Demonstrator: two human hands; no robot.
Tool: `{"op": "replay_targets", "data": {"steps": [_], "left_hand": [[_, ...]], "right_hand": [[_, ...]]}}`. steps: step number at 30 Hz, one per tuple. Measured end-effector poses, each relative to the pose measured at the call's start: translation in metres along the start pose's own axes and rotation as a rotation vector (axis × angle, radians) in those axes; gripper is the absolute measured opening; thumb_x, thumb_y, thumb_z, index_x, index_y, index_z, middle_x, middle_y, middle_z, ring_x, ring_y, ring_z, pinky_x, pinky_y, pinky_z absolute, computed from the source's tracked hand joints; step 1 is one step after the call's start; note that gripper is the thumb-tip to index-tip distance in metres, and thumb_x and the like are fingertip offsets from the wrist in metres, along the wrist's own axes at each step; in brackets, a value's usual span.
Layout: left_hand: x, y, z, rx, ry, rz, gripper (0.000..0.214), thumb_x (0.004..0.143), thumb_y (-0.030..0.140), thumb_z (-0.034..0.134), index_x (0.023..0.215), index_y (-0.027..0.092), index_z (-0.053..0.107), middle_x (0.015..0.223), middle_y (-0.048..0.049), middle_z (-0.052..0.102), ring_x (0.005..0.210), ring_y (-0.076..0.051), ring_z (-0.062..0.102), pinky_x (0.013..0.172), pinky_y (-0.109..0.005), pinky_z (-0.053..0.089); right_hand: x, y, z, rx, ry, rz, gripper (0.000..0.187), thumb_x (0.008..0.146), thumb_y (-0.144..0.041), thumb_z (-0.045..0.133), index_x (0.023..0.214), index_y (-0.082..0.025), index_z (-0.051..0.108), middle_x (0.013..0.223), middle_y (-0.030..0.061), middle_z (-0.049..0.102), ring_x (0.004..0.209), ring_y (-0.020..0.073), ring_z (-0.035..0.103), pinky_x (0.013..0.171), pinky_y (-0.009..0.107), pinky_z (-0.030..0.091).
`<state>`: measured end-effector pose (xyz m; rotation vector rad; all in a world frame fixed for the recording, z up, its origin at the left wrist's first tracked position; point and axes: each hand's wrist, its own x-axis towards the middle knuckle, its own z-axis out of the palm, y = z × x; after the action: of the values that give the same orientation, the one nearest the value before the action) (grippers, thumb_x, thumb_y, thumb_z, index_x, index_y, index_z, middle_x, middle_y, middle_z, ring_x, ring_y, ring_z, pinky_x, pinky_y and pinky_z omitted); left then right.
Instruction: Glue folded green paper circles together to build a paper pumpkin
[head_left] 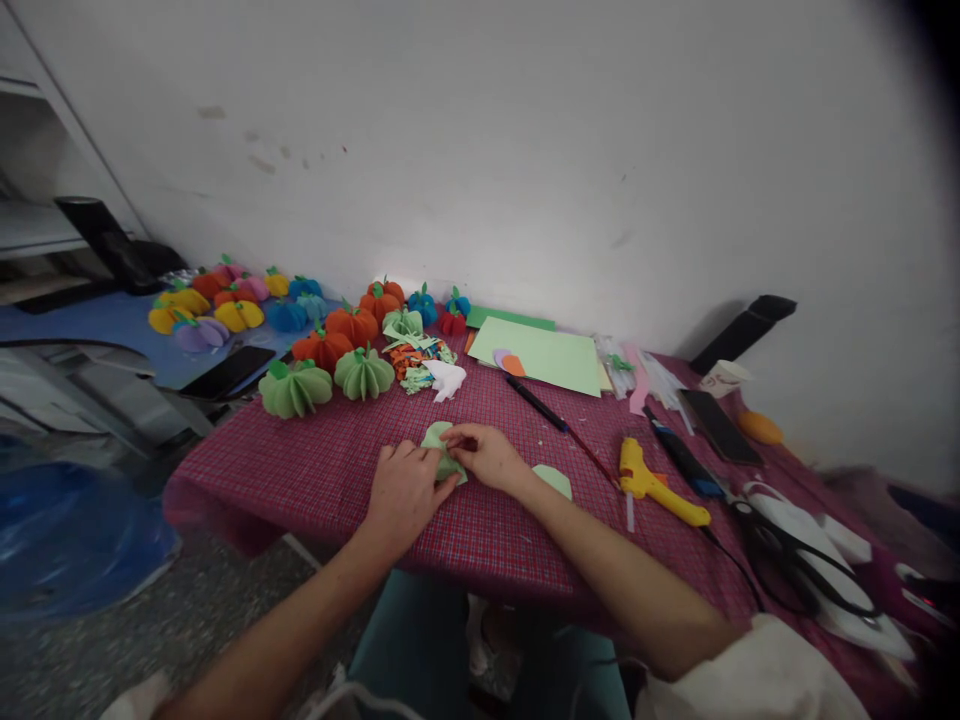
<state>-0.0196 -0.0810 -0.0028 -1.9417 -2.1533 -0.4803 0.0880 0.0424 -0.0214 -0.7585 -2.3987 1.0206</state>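
Observation:
Near the front of the table, both hands are on a small light green paper piece with layered, folded edges. My left hand grips it from the left, thumb along its lower edge. From the right, my right hand pinches its upper part between thumb and fingertips. The fingers hide much of the paper. A flat light green paper shape lies beside my right forearm, partly covered by it. Two finished light green paper pumpkins stand to the left, past my left hand.
A yellow glue gun, black-handled scissors and a dark phone lie to the right. Behind are a pen, green paper sheets and paper scraps. Many-coloured paper pumpkins fill the back left, against the wall.

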Motion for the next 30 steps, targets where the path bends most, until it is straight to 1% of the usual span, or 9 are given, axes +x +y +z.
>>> {"op": "replay_targets", "data": {"steps": [9, 12, 14, 17, 19, 22, 25, 27, 30], "left_hand": [[-0.002, -0.012, -0.002, -0.166, 0.029, -0.128, 0.021, 0.086, 0.027, 0.045, 0.081, 0.021, 0.064, 0.079, -0.0026, 0.069, 0.076, -0.020, 0.055, 0.067, -0.033, 0.034], [-0.004, -0.025, -0.013, -0.244, 0.180, -0.207, 0.018, 0.084, 0.027, 0.049, 0.081, 0.020, 0.065, 0.078, -0.0027, 0.069, 0.073, -0.019, 0.056, 0.068, -0.032, 0.038], [-0.007, -0.031, -0.022, -0.252, 0.331, -0.132, 0.015, 0.083, 0.025, 0.051, 0.082, 0.019, 0.065, 0.086, -0.0029, 0.070, 0.076, -0.018, 0.057, 0.073, -0.032, 0.040], [-0.013, -0.030, -0.030, -0.182, 0.473, 0.157, 0.008, 0.081, 0.020, 0.056, 0.083, 0.021, 0.064, 0.096, -0.0013, 0.071, 0.077, -0.016, 0.057, 0.076, -0.032, 0.039], [-0.016, -0.024, -0.028, -0.146, 0.497, 0.357, 0.014, 0.079, 0.016, 0.058, 0.091, 0.023, 0.064, 0.099, -0.0004, 0.071, 0.077, -0.015, 0.056, 0.073, -0.031, 0.039], [-0.018, -0.010, -0.020, -0.200, 0.448, 0.459, 0.028, 0.079, 0.014, 0.058, 0.104, 0.027, 0.061, 0.107, -0.0011, 0.068, 0.087, -0.016, 0.056, 0.077, -0.032, 0.038], [-0.012, 0.007, -0.014, -0.503, 0.371, 0.160, 0.034, 0.082, 0.018, 0.051, 0.115, 0.024, 0.054, 0.113, -0.0065, 0.064, 0.096, -0.019, 0.055, 0.083, -0.035, 0.040], [-0.004, 0.018, -0.015, -0.786, 0.203, -0.064, 0.035, 0.086, 0.024, 0.043, 0.119, 0.020, 0.050, 0.107, -0.0079, 0.064, 0.090, -0.018, 0.058, 0.076, -0.032, 0.044], [0.011, 0.035, -0.018, -1.008, -0.054, -0.183, 0.030, 0.084, 0.034, 0.046, 0.105, 0.018, 0.059, 0.090, -0.0035, 0.067, 0.078, -0.015, 0.057, 0.067, -0.027, 0.044]], "right_hand": [[-0.004, -0.007, -0.004, 0.096, 0.045, 0.091, 0.034, 0.069, -0.007, 0.059, 0.099, -0.021, 0.064, 0.074, -0.0014, 0.064, 0.067, 0.0125, 0.057, 0.068, 0.025, 0.044], [-0.009, -0.020, -0.015, 0.160, 0.104, 0.154, 0.028, 0.073, -0.014, 0.060, 0.100, -0.022, 0.061, 0.081, 0.0006, 0.065, 0.074, 0.0135, 0.057, 0.070, 0.026, 0.044], [-0.012, -0.029, -0.025, 0.229, 0.118, 0.212, 0.021, 0.084, -0.030, 0.050, 0.099, -0.019, 0.059, 0.083, 0.0036, 0.066, 0.072, 0.0133, 0.059, 0.062, 0.024, 0.046], [-0.022, -0.041, -0.041, 0.450, -0.002, 0.347, 0.047, 0.090, -0.051, 0.031, 0.094, -0.014, 0.059, 0.076, 0.0077, 0.068, 0.058, 0.0120, 0.060, 0.045, 0.020, 0.043], [-0.031, -0.047, -0.049, 0.692, -0.119, 0.471, 0.045, 0.084, -0.055, 0.043, 0.093, -0.014, 0.060, 0.072, 0.0063, 0.067, 0.053, 0.0101, 0.059, 0.040, 0.017, 0.039], [-0.046, -0.049, -0.058, 0.898, -0.114, 0.484, 0.036, 0.068, -0.036, 0.071, 0.096, -0.017, 0.060, 0.070, -0.0013, 0.064, 0.050, 0.0061, 0.053, 0.041, 0.015, 0.037], [-0.060, -0.043, -0.066, 0.890, 0.084, 0.365, 0.042, 0.061, -0.029, 0.076, 0.098, -0.019, 0.057, 0.071, -0.0044, 0.062, 0.052, 0.0054, 0.051, 0.046, 0.016, 0.039], [-0.068, -0.037, -0.071, 0.839, 0.183, 0.324, 0.040, 0.061, -0.032, 0.075, 0.095, -0.018, 0.057, 0.070, -0.0043, 0.062, 0.053, 0.0061, 0.051, 0.048, 0.017, 0.039], [-0.076, -0.027, -0.077, 0.756, 0.227, 0.293, 0.035, 0.063, -0.037, 0.074, 0.086, -0.017, 0.059, 0.062, -0.0054, 0.059, 0.049, 0.0056, 0.046, 0.048, 0.018, 0.036]]}}
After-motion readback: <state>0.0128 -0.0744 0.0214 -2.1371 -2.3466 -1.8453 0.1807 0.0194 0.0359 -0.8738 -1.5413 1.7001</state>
